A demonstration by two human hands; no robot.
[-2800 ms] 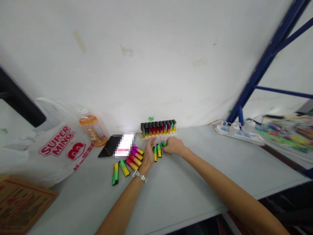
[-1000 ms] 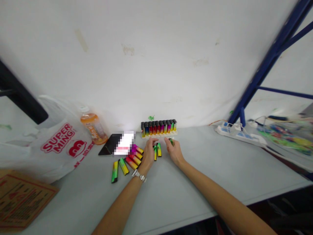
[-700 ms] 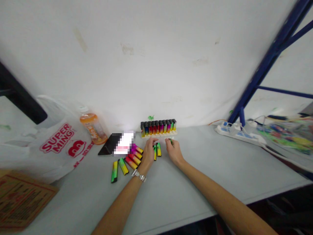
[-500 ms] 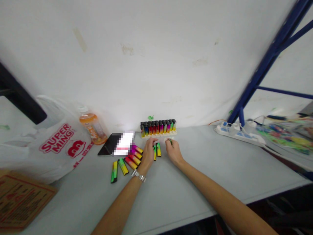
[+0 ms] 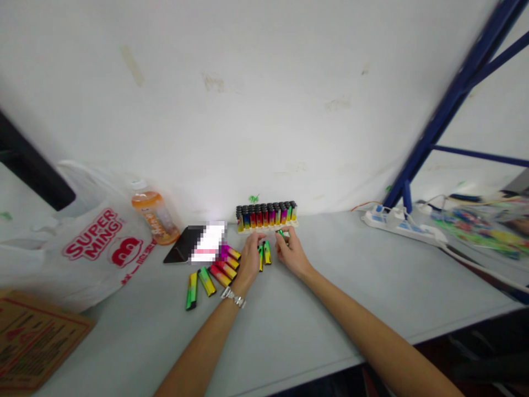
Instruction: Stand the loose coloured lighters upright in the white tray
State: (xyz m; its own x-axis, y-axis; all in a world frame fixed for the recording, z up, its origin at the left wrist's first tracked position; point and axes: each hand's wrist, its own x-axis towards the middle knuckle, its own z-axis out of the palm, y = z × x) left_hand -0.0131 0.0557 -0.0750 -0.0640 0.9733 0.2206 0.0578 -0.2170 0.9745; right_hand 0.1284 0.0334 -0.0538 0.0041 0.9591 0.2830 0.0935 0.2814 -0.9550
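Note:
My right hand (image 5: 291, 252) is closed around a green lighter (image 5: 280, 234), whose end shows between thumb and fingers, just in front of the rack. My left hand (image 5: 249, 258) rests on its side on the table, fingers apart and curving right, with nothing seen in it. Beside its palm lie two green-and-yellow lighters (image 5: 267, 253), one partly covered by the hand. Several red, pink and yellow lighters (image 5: 223, 271) lie left of that hand, with two more green-and-yellow lighters (image 5: 207, 282) further left. Behind both hands, a pale rack (image 5: 270, 227) holds rows of upright multicoloured lighters (image 5: 265, 215).
A dark tablet or phone (image 5: 182, 248), partly pixelated, lies at left near an orange drink bottle (image 5: 156, 218). A white plastic bag (image 5: 66, 270) and cardboard box (image 5: 41, 342) stand further left. At right are a power strip (image 5: 403, 229) and a blue metal frame (image 5: 438, 121).
My right hand has turned and shifted slightly left, so the green lighter in it shows more clearly. My left hand stays almost where it was.

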